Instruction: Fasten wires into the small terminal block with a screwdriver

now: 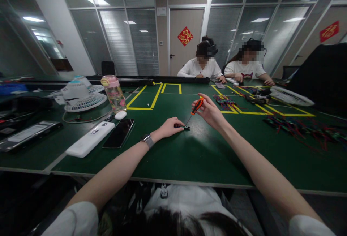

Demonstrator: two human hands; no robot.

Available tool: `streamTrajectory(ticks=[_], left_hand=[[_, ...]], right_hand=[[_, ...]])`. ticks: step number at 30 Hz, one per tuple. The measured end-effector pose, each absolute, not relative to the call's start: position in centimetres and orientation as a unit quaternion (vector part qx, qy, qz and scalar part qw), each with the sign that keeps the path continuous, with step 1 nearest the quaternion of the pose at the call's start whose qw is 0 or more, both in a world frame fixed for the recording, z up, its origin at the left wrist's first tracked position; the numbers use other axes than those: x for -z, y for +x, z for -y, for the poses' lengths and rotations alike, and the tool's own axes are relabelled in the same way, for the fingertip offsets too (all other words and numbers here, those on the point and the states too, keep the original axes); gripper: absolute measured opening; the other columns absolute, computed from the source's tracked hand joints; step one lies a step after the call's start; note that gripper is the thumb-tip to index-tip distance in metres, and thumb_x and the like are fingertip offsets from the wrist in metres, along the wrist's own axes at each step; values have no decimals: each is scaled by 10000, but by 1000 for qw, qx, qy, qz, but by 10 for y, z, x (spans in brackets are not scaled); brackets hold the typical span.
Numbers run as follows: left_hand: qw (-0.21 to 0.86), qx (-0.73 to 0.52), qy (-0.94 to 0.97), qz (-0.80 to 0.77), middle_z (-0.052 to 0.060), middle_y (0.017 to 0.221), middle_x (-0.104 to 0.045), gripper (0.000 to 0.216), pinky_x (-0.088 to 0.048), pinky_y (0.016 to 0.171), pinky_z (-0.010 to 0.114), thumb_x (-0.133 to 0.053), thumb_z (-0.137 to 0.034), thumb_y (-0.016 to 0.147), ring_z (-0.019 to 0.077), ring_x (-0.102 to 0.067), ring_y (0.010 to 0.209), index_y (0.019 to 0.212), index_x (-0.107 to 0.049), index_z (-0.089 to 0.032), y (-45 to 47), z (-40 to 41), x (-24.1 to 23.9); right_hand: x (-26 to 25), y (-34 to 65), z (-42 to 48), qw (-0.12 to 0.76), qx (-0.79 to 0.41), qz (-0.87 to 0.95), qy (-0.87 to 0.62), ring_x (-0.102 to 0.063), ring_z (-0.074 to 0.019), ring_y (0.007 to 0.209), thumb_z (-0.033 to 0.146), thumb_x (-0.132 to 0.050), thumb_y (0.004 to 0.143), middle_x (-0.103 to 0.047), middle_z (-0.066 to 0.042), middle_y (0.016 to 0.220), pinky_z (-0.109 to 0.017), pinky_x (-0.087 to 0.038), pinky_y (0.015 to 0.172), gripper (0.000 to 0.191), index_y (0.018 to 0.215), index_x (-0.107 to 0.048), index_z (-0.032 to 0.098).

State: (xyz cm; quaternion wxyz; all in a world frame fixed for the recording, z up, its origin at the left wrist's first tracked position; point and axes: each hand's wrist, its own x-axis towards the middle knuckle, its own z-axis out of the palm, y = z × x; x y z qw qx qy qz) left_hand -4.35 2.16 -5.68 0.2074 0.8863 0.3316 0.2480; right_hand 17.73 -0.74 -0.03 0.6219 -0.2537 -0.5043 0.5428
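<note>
My left hand [168,127] rests on the green table [189,156] with its fingers pinched on a small dark part [185,128]. A watch is on that wrist. My right hand [210,111] is raised just above and to the right, fingers closed round an orange-handled screwdriver [197,106]. The screwdriver slants down to the left and its thin tip meets the small part.
A black phone [119,132] and a white power bank [90,138] lie to the left, with a pink-lidded bottle [114,93] and a white fan [81,97] behind. Coloured wires [303,129] lie at right. Two people sit at the far side.
</note>
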Motion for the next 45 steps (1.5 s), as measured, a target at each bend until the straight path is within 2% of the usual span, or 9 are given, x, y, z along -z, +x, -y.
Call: streamTrajectory(ticks=[4,8,15,19,23,29,35,41,45], left_hand=[[209,-248,885,-334,43,927,-612,224,-442,744,272,-653,-326,868,166,-576,808,1021,-739,-186,-43,-19,54],[213,-248,885,-333,44,921,-605,227,-439,737,271,-647,-335,876,162,-567,796,1018,-741,-185,-43,-20,54],[213,-246,885,-333,42,912,-599,227,-435,728,272,-650,-337,874,166,-559,798,1021,-742,-191,-44,-21,56],[215,-250,884,-332,39,915,-598,230,-435,731,270,-644,-348,879,164,-563,803,1021,-742,-197,-44,-21,56],[213,-253,885,-329,37,904,-600,238,-437,728,268,-644,-364,879,163,-566,800,1017,-743,-198,-44,-21,57],[208,-253,885,-330,39,899,-602,228,-436,731,267,-649,-346,878,158,-562,789,1017,-742,-192,-43,-22,58],[205,-252,884,-337,37,893,-604,221,-442,738,263,-650,-344,871,158,-560,788,1005,-743,-193,-43,-22,58],[208,-255,883,-335,36,886,-599,217,-440,730,267,-659,-332,866,162,-564,785,1001,-744,-185,-42,-21,57],[215,-257,882,-332,40,897,-599,226,-440,733,266,-662,-333,866,162,-563,792,1010,-742,-179,-43,-22,58]], right_hand=[[3,180,4,628,-543,497,-252,-657,-199,994,446,-745,746,-720,11,919,-400,-509,885,269,963,-654,314],[5,185,-1,634,-520,507,-267,-648,-170,914,439,-752,744,-687,25,852,-369,-504,882,235,911,-661,301],[5,186,-1,633,-535,493,-265,-664,-177,897,434,-736,750,-703,10,906,-386,-493,901,319,1035,-649,318],[5,187,-1,628,-524,506,-274,-655,-194,930,448,-720,758,-700,0,900,-396,-498,895,253,955,-654,303],[3,187,0,626,-509,522,-277,-629,-164,870,440,-740,746,-672,14,870,-368,-505,878,216,893,-672,298],[-2,184,5,622,-534,513,-255,-633,-165,872,413,-765,725,-685,13,893,-380,-502,907,268,952,-667,311],[-2,181,7,617,-537,520,-246,-630,-176,928,421,-747,748,-692,6,914,-387,-499,908,212,893,-654,298],[0,179,6,614,-526,531,-254,-616,-152,822,403,-775,724,-667,22,869,-364,-499,877,202,856,-668,293],[-2,177,8,606,-549,522,-241,-624,-141,838,415,-777,724,-678,27,877,-359,-491,912,254,929,-672,306]])
